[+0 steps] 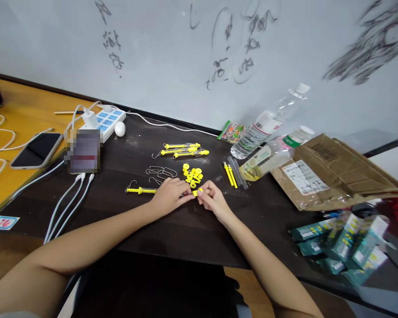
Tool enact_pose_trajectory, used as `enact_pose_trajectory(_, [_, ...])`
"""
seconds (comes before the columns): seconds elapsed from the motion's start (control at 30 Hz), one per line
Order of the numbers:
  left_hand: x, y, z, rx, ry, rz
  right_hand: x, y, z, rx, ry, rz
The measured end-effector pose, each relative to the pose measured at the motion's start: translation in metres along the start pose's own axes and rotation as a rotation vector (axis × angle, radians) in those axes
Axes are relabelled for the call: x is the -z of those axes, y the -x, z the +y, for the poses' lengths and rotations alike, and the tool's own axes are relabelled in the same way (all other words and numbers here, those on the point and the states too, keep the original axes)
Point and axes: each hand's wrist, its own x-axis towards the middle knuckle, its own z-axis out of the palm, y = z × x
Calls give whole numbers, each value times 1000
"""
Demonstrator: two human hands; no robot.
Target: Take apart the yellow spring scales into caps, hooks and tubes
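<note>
My left hand (pixel 171 195) is closed around the right part of a yellow spring scale (pixel 140 190), whose hook points left over the dark table. My right hand (pixel 213 201) pinches a small yellow piece (pixel 197 192) at the scale's right end, and the fingertips of both hands nearly meet there. Just beyond lies a pile of small yellow parts (pixel 193 175). Bent metal hooks (pixel 161 172) rest behind my left hand. Farther back, several yellow spring scales (pixel 185 150) lie side by side. Yellow rods (pixel 230 175) and clear tubes (pixel 239 172) sit to the right.
Two plastic bottles (pixel 252 140) and a brown package (pixel 331 172) stand or lie at the right, with green boxes (pixel 341 243) in front. A power strip (pixel 110 120), a phone (pixel 37 150) and white cables (pixel 65 207) are at the left. A whiteboard (pixel 159 57) rises behind the table.
</note>
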Motion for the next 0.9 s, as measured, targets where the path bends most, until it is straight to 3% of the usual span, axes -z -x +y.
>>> enact_pose_trajectory(0.2, [3, -2, -2, 34, 37, 17, 11, -4, 1, 85, 89, 75])
enact_pose_trajectory(0.33, [4, -2, -3, 73, 47, 33, 35, -14, 5, 316, 490, 356])
enact_pose_trajectory(0.4, [4, -2, -4, 82, 44, 34, 44, -22, 9, 361, 748, 429])
enact_pose_trajectory(0.5, [3, -2, -5, 89, 40, 28, 48, -31, 14, 378, 953, 392])
enact_pose_trajectory(0.67, [5, -3, -5, 96, 41, 31, 40, -27, 9, 409, 1067, 340])
enact_pose_trajectory(0.77, [6, -3, -4, 86, 45, 31, 33, -15, 1, 506, 1010, 349])
enact_pose_trajectory(0.9, [5, -3, -5, 45, 32, 11, 17, -2, 0, 649, 817, 111])
